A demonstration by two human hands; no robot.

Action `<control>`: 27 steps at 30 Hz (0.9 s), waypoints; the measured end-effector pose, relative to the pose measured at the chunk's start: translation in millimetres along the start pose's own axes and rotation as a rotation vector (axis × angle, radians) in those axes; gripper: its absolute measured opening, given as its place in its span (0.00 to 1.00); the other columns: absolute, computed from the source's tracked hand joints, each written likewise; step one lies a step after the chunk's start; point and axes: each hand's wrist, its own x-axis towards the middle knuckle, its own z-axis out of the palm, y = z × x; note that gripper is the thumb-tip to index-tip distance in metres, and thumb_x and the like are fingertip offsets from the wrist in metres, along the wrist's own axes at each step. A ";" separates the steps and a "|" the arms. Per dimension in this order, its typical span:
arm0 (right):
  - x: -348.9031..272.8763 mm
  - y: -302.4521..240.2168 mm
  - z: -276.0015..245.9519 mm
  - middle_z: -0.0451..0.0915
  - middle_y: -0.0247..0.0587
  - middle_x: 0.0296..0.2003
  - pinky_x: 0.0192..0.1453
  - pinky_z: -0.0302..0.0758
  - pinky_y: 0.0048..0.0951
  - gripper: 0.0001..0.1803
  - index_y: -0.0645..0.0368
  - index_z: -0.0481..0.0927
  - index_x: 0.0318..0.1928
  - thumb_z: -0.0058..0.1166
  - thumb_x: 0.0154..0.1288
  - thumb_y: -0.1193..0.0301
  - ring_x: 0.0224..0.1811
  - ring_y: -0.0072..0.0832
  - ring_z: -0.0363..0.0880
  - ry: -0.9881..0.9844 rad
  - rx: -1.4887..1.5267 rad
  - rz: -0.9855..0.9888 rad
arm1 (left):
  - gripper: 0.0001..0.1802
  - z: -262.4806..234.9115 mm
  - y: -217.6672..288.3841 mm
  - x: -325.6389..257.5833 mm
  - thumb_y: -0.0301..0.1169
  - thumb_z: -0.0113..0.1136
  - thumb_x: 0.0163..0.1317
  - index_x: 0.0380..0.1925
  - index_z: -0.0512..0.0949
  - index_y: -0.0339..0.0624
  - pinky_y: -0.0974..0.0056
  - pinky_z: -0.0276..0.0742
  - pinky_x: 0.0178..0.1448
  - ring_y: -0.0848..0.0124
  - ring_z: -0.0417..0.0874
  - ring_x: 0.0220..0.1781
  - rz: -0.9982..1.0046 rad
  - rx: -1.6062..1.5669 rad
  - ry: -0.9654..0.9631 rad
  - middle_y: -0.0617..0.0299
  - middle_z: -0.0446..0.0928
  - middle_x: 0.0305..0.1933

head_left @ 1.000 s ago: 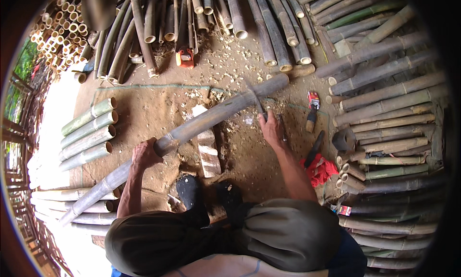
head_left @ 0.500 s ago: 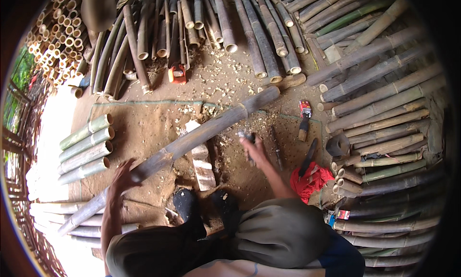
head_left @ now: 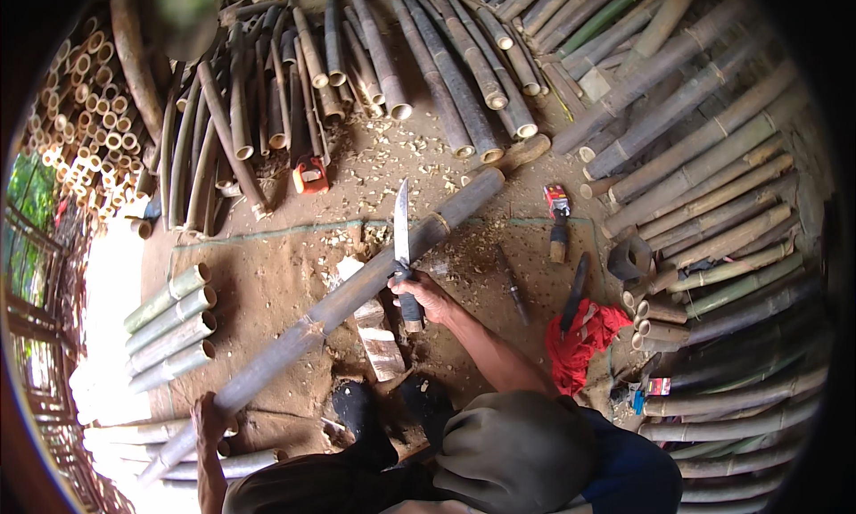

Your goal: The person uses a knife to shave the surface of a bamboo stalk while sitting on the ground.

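A long grey-brown bamboo pole [head_left: 352,298] lies slanting from the lower left to the upper right, across a pale wooden block [head_left: 380,343] on the ground. My left hand [head_left: 210,419] is wrapped round the pole near its lower left end. In my right hand [head_left: 423,296] is a knife [head_left: 402,229], gripped by its dark wrapped handle. Its bright blade points away from me and passes over the pole, beyond the middle; whether it touches the bamboo I cannot tell. My feet in dark footwear [head_left: 358,409] stand just behind the block.
Short green bamboo pieces [head_left: 174,331] lie at left. An orange-handled saw [head_left: 310,175] sits among far poles. Rightward are a dark slim tool [head_left: 513,287], a brush-like tool [head_left: 558,229], a dark blade [head_left: 577,291] on red cloth [head_left: 584,349], and stacked bamboo [head_left: 713,171].
My right hand has brought the knife leftward and over the pole, its blade now upright in view. The left hand has moved down toward the pole's near end. My view has shifted slightly.
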 end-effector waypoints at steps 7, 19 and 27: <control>-47.6 -51.2 -11.1 0.80 0.35 0.43 0.48 0.83 0.32 0.24 0.57 0.73 0.58 0.65 0.61 0.74 0.41 0.25 0.80 0.086 0.009 -0.193 | 0.24 -57.0 118.0 -25.4 0.29 0.78 0.38 0.39 0.82 0.42 0.42 0.82 0.50 0.44 0.88 0.43 -0.027 -0.104 -0.056 0.49 0.86 0.39; -39.6 -100.7 -14.5 0.78 0.32 0.24 0.18 0.76 0.26 0.15 0.61 0.75 0.46 0.62 0.76 0.62 0.18 0.21 0.75 0.375 -0.369 -0.307 | 0.34 -37.7 340.3 71.0 0.42 0.78 0.44 0.53 0.79 0.44 0.48 0.85 0.54 0.48 0.91 0.48 0.053 -0.249 -0.252 0.47 0.89 0.44; -72.9 -51.0 -33.1 0.72 0.32 0.29 0.23 0.73 0.32 0.34 0.57 0.72 0.51 0.45 0.79 0.35 0.24 0.23 0.74 0.507 -0.525 -0.183 | 0.35 -10.6 365.0 78.2 0.37 0.78 0.43 0.54 0.76 0.43 0.45 0.82 0.56 0.47 0.87 0.51 0.124 -0.363 -0.117 0.48 0.86 0.46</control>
